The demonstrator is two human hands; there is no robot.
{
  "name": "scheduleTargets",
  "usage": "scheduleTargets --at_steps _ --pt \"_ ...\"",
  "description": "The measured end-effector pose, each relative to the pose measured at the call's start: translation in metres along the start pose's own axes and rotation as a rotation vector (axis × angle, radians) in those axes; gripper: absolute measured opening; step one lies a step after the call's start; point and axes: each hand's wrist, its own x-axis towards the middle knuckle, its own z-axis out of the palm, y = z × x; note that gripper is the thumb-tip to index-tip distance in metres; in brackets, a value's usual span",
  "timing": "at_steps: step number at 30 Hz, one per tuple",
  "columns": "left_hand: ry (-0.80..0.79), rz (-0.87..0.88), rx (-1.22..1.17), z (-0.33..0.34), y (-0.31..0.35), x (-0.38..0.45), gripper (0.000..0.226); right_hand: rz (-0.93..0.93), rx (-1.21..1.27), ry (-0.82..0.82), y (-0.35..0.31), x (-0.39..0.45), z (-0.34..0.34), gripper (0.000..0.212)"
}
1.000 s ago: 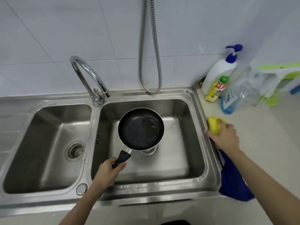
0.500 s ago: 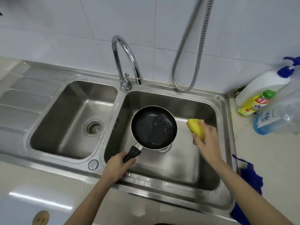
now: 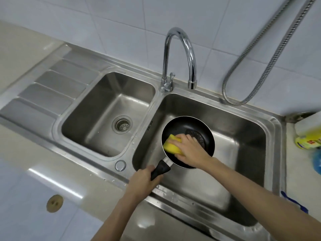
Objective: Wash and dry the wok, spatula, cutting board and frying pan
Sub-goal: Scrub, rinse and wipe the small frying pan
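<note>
in the right basin: sink (image 3: 271,129) under the pan, tap not running
pan: frying pan (image 3: 206,129) held above the basin floor
left hand (image 3: 142,181): wrapped tight round the handle, keep it steady
right hand (image 3: 192,150): fingers clamp sponge (image 3: 172,144), press flat, circle toward the crusted patch

Brushed stainless-steel double sink (image 3: 217,105), dull sheen; curved chrome tap (image 3: 180,49) mirror-bright; round black frying pan (image 3: 189,125) matt inside; yellow foam sponge (image 3: 171,145) porous; white wall tiles (image 3: 121,23) glossy
</note>
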Motion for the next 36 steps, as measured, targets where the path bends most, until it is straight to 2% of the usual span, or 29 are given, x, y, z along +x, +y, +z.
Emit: scheduleTargets --at_steps 4,7,11,14,18,19,21,24,27,29,32,34,36 --pt "0.001 0.041 0.056 0.005 -0.003 -0.002 0.032 0.168 -0.192 0.107 0.005 0.017 0.003 0.069" --pt "0.012 0.031 0.018 0.006 -0.005 -0.002 0.033 0.282 -0.343 0.126 0.031 0.020 -0.010 0.060" --pt "0.041 0.003 -0.065 0.005 -0.008 -0.001 0.028 0.190 -0.451 -0.002 0.052 0.002 -0.025 0.057" --pt "0.034 0.004 -0.098 0.001 -0.008 0.001 0.029 0.116 -0.254 -0.158 0.048 -0.006 -0.027 0.059" --pt "0.010 0.021 -0.016 0.002 -0.008 0.001 0.026 0.003 0.261 -0.279 0.020 0.000 -0.005 0.061" --pt "0.001 0.025 0.014 0.003 -0.009 0.001 0.026 -0.006 0.314 -0.247 0.010 0.002 0.004 0.061" --pt "-0.005 0.030 0.042 0.005 -0.010 0.000 0.029 0.058 0.259 -0.096 -0.005 0.012 0.018 0.062" --pt "0.014 0.014 0.034 0.005 -0.009 0.001 0.031 0.208 -0.058 0.125 -0.003 0.030 0.023 0.060" --pt "0.027 -0.003 0.000 0.005 -0.008 0.001 0.034 0.330 -0.309 0.166 0.023 0.033 0.008 0.051" --pt "0.046 -0.030 -0.026 0.004 -0.007 0.001 0.035 0.281 -0.411 0.108 0.035 0.024 -0.004 0.047" --pt "0.049 -0.041 -0.030 0.003 -0.006 0.002 0.036 0.176 -0.356 -0.131 0.037 0.007 -0.012 0.051" --pt "0.035 -0.041 -0.006 0.003 -0.005 0.003 0.036 0.107 -0.168 -0.291 0.027 0.000 -0.011 0.055" --pt "0.021 -0.039 0.055 0.004 -0.005 0.003 0.036 0.042 0.102 -0.367 0.013 0.000 -0.004 0.055"
